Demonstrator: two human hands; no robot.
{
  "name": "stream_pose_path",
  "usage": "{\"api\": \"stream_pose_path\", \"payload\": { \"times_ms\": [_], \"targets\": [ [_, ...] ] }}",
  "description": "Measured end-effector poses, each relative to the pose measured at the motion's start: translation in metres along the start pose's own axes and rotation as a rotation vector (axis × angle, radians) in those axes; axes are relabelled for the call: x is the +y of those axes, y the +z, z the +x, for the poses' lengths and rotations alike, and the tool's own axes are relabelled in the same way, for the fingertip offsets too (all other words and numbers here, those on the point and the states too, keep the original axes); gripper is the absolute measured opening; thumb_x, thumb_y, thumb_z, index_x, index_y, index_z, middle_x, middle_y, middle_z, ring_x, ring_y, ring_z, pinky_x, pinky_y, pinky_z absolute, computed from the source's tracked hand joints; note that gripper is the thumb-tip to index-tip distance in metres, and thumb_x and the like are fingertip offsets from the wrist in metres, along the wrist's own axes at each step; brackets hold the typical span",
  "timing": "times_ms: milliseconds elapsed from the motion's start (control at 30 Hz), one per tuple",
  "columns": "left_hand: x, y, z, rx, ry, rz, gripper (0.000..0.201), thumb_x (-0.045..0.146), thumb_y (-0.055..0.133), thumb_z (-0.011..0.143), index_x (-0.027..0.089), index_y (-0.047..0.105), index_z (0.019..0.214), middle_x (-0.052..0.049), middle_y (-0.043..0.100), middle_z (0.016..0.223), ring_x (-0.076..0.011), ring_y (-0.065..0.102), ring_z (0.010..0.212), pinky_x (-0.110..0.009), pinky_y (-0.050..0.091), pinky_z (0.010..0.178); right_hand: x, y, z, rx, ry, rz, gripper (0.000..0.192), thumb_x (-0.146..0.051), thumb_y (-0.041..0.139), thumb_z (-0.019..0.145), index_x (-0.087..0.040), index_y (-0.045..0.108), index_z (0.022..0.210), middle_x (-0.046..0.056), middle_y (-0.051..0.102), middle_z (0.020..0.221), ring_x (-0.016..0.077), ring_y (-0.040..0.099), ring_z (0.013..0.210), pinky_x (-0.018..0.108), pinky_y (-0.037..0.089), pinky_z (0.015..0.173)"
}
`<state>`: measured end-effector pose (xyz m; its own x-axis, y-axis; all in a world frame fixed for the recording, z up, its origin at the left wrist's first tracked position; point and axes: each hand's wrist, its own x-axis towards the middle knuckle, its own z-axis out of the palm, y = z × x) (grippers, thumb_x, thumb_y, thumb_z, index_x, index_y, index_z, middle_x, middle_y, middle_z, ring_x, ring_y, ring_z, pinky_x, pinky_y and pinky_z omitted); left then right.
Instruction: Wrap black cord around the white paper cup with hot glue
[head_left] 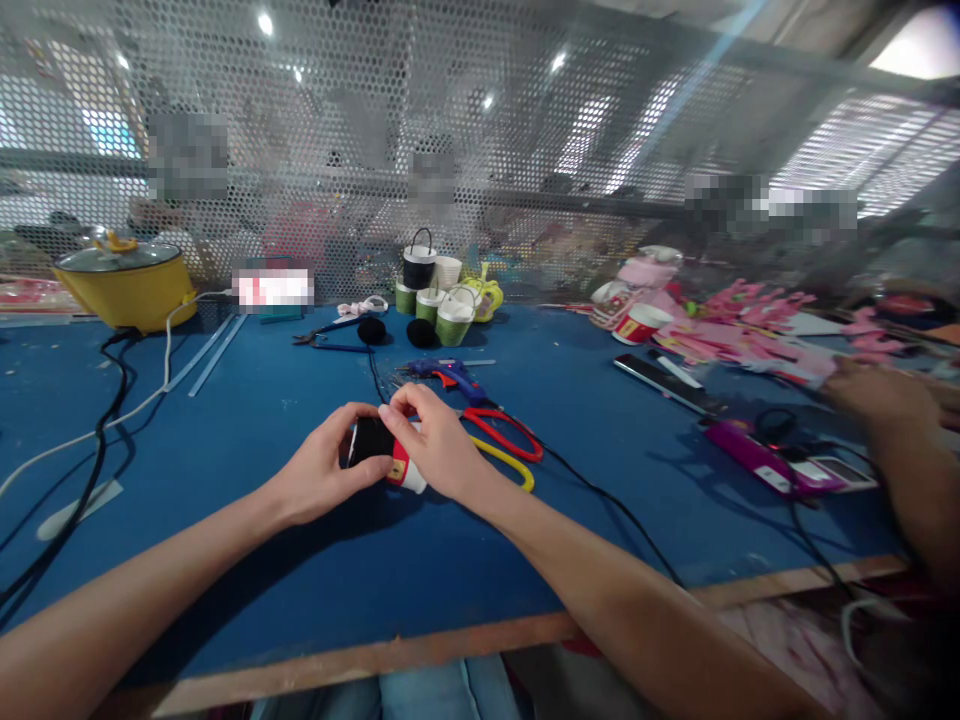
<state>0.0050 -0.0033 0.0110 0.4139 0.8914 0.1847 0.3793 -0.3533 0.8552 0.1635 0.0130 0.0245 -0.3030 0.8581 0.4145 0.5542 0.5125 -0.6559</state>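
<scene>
Holding a small cup [373, 440], black, red and white with a gold patch, tipped on its side over the table [315, 590], left of the middle and nearer the near edge than the far one. Wrapping the left hand [330, 460] around the black end, thumb along the near side, fingers bent round the far side, spread only as wide as the cup. Gripping the red and white end with the right hand [442, 440], thumb and forefinger drawn close together on the upper side by the black part. Cannot tell about any small piece between those tips. Can see a blue glue gun [454, 378] just beyond the right hand, and a red handle [525, 427] and a yellow handle [514, 462] jutting out beside it, partly hidden by it and close in its way. Can follow a black cord [626, 508] toward the near edge. Farther off, toward the far edge, can make out pliers [306, 340], two black balls [421, 333] and a cluster of green cups [454, 318]. At the far left corner, a yellow pot [150, 290]. Toward the right edge, a phone [664, 383], a purple box [750, 462], pink pieces [720, 335] and a blurred hand of another person [885, 395].
</scene>
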Motion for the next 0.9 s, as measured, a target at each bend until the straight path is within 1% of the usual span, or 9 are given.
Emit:
{"api": "stream_pose_path", "payload": {
  "times_ms": [233, 333, 433, 500, 567, 667, 733, 833, 900],
  "targets": [
    [0.007, 0.0, 0.001, 0.058, -0.048, 0.023, 0.03, 0.029, 0.053, 0.072, 0.017, 0.047, 0.099, -0.003, 0.056, 0.087, -0.0182, 0.051, 0.076, -0.032, 0.044, 0.067, -0.004, 0.004, -0.002, 0.022, -0.027, -0.01, 0.018, -0.026, 0.043, 0.084, -0.021, 0.04, 0.067, 0.0, 0.045, 0.071, 0.0137, 0.045, 0.069, 0.028, 0.038, 0.066],
    [0.009, 0.001, 0.002, 0.062, -0.049, 0.01, 0.029, 0.028, 0.052, 0.071, 0.017, 0.047, 0.098, -0.002, 0.055, 0.087, -0.0178, 0.051, 0.075, -0.032, 0.043, 0.068, -0.003, 0.006, -0.003, 0.036, -0.048, -0.011, 0.017, -0.026, 0.043, 0.084, -0.02, 0.041, 0.068, 0.001, 0.046, 0.072, 0.0139, 0.045, 0.069, 0.028, 0.038, 0.066],
    [0.008, 0.001, 0.002, 0.051, -0.064, 0.001, 0.03, 0.027, 0.052, 0.07, 0.016, 0.047, 0.097, -0.002, 0.054, 0.084, -0.017, 0.05, 0.072, -0.031, 0.043, 0.064, -0.002, 0.006, -0.003, 0.03, -0.054, 0.009, 0.016, -0.026, 0.043, 0.084, -0.02, 0.042, 0.069, 0.001, 0.046, 0.072, 0.014, 0.046, 0.07, 0.028, 0.039, 0.067],
    [0.006, 0.001, 0.002, 0.04, -0.057, -0.007, 0.031, 0.026, 0.052, 0.07, 0.016, 0.047, 0.098, -0.002, 0.053, 0.084, -0.0172, 0.05, 0.072, -0.031, 0.044, 0.064, -0.001, 0.005, -0.001, 0.012, -0.033, 0.051, 0.014, -0.027, 0.045, 0.083, -0.019, 0.045, 0.071, 0.001, 0.047, 0.073, 0.0138, 0.047, 0.071, 0.028, 0.039, 0.067],
    [0.003, 0.001, 0.001, 0.032, -0.025, -0.018, 0.032, 0.026, 0.053, 0.069, 0.015, 0.046, 0.099, -0.004, 0.053, 0.087, -0.0186, 0.051, 0.077, -0.033, 0.045, 0.068, 0.0, 0.002, 0.003, -0.007, 0.016, 0.109, 0.012, -0.027, 0.047, 0.081, -0.018, 0.047, 0.073, 0.001, 0.05, 0.074, 0.0134, 0.049, 0.071, 0.028, 0.04, 0.066],
    [0.0, 0.002, 0.001, 0.022, 0.018, -0.03, 0.032, 0.024, 0.054, 0.069, 0.016, 0.046, 0.099, -0.005, 0.053, 0.092, -0.0202, 0.052, 0.083, -0.036, 0.045, 0.074, 0.002, -0.004, 0.014, -0.022, 0.095, 0.197, 0.012, -0.028, 0.051, 0.077, -0.017, 0.049, 0.072, -0.001, 0.051, 0.07, 0.012, 0.048, 0.066, 0.027, 0.04, 0.064],
    [-0.001, 0.002, 0.001, 0.017, 0.026, -0.028, 0.031, 0.024, 0.055, 0.069, 0.017, 0.046, 0.097, -0.004, 0.052, 0.091, -0.0197, 0.051, 0.082, -0.035, 0.045, 0.074, 0.001, -0.007, 0.024, -0.047, 0.12, 0.255, 0.015, -0.03, 0.055, 0.075, -0.017, 0.05, 0.07, -0.003, 0.05, 0.066, 0.0105, 0.047, 0.062, 0.026, 0.039, 0.061],
    [-0.001, 0.002, 0.001, 0.002, 0.041, -0.031, 0.028, 0.023, 0.055, 0.069, 0.018, 0.045, 0.095, -0.003, 0.05, 0.089, -0.0187, 0.05, 0.08, -0.034, 0.045, 0.072, -0.007, -0.01, 0.046, -0.112, 0.146, 0.325, 0.014, -0.028, 0.059, 0.071, -0.016, 0.052, 0.068, -0.004, 0.05, 0.061, 0.0086, 0.044, 0.056, 0.024, 0.037, 0.056],
    [-0.001, 0.002, 0.0, -0.024, 0.055, -0.045, 0.03, 0.023, 0.056, 0.07, 0.019, 0.045, 0.097, -0.003, 0.05, 0.091, -0.0191, 0.05, 0.082, -0.034, 0.045, 0.073, -0.017, -0.008, 0.062, -0.15, 0.154, 0.354, 0.012, -0.023, 0.06, 0.071, -0.016, 0.051, 0.067, -0.005, 0.048, 0.057, 0.0071, 0.041, 0.051, 0.022, 0.035, 0.051]
  ]
}}
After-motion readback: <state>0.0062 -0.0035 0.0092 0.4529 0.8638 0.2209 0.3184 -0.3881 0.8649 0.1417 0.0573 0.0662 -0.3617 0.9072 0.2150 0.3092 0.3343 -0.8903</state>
